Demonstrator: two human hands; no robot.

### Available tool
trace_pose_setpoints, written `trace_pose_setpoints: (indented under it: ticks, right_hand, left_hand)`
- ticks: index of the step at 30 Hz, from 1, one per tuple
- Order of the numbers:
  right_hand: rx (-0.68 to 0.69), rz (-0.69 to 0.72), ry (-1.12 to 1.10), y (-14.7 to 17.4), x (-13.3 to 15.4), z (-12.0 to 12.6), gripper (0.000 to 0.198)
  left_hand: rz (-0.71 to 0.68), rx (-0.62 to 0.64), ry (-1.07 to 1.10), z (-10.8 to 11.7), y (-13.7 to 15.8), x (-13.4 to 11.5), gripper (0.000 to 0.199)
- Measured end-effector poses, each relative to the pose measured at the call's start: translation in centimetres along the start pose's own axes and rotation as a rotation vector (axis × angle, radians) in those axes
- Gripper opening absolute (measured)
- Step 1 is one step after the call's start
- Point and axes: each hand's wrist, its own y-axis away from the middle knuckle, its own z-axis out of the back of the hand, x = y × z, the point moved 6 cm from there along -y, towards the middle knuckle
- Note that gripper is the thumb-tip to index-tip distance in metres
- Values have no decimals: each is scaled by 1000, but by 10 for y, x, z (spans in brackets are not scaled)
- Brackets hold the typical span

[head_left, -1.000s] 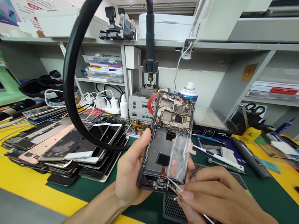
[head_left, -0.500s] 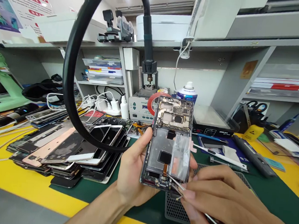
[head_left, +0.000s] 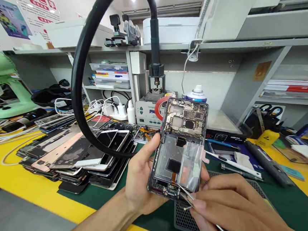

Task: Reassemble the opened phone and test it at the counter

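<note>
My left hand (head_left: 141, 179) is wrapped round an opened smartphone (head_left: 168, 163), its back off and its inside facing me. The phone's circuit board (head_left: 188, 118) shows at the top, and a clear film (head_left: 192, 162) covers the right of the lower part. An orange flex cable (head_left: 173, 178) lies near the bottom edge. My right hand (head_left: 232, 205) is closed on metal tweezers (head_left: 186, 192), whose tips are at the phone's lower edge, right of the flex cable. Whether they touch or pinch a part, I cannot tell. A small pale tip (head_left: 187, 208) shows below my fingers.
A pile of phones and phone parts (head_left: 80, 152) stands at the left. A thick black hose-like arm (head_left: 78, 69) arches in front of the shelf. Behind the phone are a grey machine (head_left: 149, 111) and a spray can (head_left: 197, 93). A honeycomb pad (head_left: 185, 219) lies beneath my hands.
The whole scene has shifted a little to the right in view. My hands, phone and tweezers keep nearly the same arrangement, with the tweezer tips still at the phone's lower edge.
</note>
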Motion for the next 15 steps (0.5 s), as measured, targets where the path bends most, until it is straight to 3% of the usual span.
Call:
trace_pose_setpoints:
  ticks: [6, 12, 15]
  right_hand:
    - [83, 22, 132, 1, -6, -2, 18]
    - [-37, -217, 71, 3, -10, 3, 19]
    - [-7, -248, -18, 2, -9, 4, 24]
  left_hand:
    - [9, -19, -7, 2, 1, 0, 80]
    - [77, -101, 32, 8, -3, 0, 73]
    - [112, -116, 69, 11, -4, 1, 74]
